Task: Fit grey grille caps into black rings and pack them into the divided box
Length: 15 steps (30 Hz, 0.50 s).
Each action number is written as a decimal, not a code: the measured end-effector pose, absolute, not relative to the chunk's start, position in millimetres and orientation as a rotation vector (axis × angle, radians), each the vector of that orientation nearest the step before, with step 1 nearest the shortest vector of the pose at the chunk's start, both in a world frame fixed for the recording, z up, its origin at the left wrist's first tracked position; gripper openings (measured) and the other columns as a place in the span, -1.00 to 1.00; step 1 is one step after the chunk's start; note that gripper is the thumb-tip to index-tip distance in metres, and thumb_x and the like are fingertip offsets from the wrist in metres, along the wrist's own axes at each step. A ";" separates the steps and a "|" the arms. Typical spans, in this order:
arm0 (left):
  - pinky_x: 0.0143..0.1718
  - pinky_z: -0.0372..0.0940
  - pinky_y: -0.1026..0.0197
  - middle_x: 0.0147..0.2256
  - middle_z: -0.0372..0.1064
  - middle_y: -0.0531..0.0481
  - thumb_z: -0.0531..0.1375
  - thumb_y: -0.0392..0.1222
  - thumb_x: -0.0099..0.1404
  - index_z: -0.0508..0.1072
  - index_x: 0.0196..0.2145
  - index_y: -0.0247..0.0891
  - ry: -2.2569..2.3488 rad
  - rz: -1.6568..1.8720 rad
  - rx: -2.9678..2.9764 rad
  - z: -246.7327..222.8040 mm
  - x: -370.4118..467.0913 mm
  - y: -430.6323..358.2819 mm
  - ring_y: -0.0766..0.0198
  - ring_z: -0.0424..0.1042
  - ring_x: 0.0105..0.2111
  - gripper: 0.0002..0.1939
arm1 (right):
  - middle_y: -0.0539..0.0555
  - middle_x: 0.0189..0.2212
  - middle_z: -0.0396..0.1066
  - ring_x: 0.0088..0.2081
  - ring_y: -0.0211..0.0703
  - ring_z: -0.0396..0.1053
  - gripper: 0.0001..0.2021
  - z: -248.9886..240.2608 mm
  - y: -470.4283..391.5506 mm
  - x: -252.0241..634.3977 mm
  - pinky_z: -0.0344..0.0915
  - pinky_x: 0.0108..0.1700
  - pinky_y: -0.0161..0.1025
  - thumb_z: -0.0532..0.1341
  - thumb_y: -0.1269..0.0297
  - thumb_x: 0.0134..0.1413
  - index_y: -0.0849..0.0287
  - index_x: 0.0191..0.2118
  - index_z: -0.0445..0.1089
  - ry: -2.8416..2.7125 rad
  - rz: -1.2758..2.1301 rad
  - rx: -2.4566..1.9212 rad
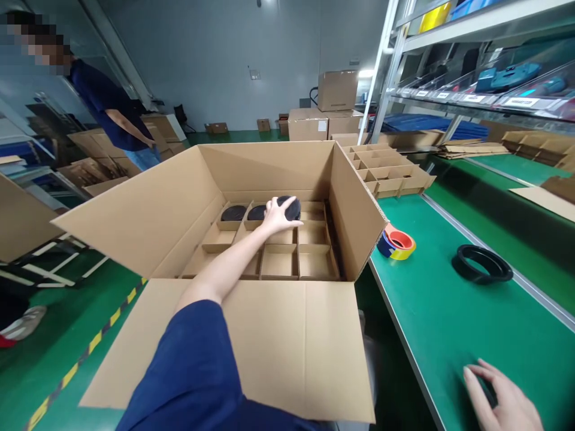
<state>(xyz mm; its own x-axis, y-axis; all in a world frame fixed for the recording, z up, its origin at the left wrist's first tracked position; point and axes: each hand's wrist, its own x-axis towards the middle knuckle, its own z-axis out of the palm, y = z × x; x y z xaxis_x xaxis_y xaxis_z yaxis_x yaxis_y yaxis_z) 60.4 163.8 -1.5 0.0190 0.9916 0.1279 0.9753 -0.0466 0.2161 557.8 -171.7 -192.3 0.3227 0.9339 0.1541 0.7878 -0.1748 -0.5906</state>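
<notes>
My left hand [277, 216] reaches into an open cardboard box [269, 161], its fingers closed round a black round part [294, 209] at the back row of a cardboard divider grid [279, 261]. To its left, two similar black round parts [233, 213] sit in back compartments. Their exact kind I cannot make out. Several nearer compartments show bare cardboard bottoms. At the lower right, my right hand [505, 398] hovers over the green table [431, 335], thumb and fingers curved but apart. The gap between them looks dark, and I see nothing clearly held there.
A tape roll [398, 244] and a black ring [483, 263] lie on the table. A spare divider grid [390, 170] rests behind them. Shelving [462, 108] rises at the right. Another person [103, 108] stands at the far left, near stacked cardboard. More boxes [326, 123] stand at the back.
</notes>
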 end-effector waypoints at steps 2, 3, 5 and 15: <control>0.30 0.07 -0.32 0.37 -0.04 -0.36 0.40 0.37 0.06 0.13 0.44 0.12 2.273 0.264 2.045 -15.3 47.5 207.0 -0.41 -0.01 0.36 0.08 | 0.37 -0.03 0.53 -0.05 0.42 0.49 -0.36 -215.0 -180.6 560.8 0.38 0.03 0.35 0.02 -0.32 0.20 0.19 -0.20 0.53 -1.595 0.236 -2.007; 0.30 0.08 -0.31 0.37 -0.04 -0.37 0.37 0.40 0.07 0.11 0.45 0.13 2.315 0.214 1.999 -21.6 43.5 223.7 -0.41 0.00 0.36 0.08 | 0.36 -0.03 0.53 -0.04 0.40 0.49 -0.37 -220.5 -183.2 557.6 0.39 0.03 0.34 0.01 -0.31 0.22 0.19 -0.18 0.53 -1.620 0.202 -2.010; 0.30 0.08 -0.28 0.38 -0.03 -0.39 0.32 0.47 0.08 0.11 0.45 0.12 2.368 0.120 1.947 -32.9 38.9 248.6 -0.41 0.02 0.36 0.08 | 0.32 -0.03 0.54 -0.03 0.37 0.49 -0.38 -222.0 -185.2 546.8 0.39 0.02 0.31 0.00 -0.28 0.25 0.18 -0.15 0.54 -1.637 0.143 -2.039; 0.39 -0.09 -0.25 0.49 -0.23 -0.38 0.06 0.54 0.24 0.05 0.49 -0.06 2.371 -0.298 1.832 -68.2 33.6 284.8 -0.34 -0.20 0.47 0.04 | 0.28 -0.01 0.52 0.00 0.31 0.44 -0.45 -206.8 -185.0 529.1 0.36 0.00 0.23 -0.02 -0.24 0.34 0.12 -0.13 0.48 -1.643 -0.002 -2.113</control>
<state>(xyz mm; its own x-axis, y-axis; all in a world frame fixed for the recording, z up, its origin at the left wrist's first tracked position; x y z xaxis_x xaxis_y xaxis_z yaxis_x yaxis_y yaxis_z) 33.6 284.8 -68.2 -0.2541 0.9414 -0.2220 0.9670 0.2431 -0.0761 529.1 -185.0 -206.8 0.2864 0.9174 0.2763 0.9181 -0.1803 -0.3529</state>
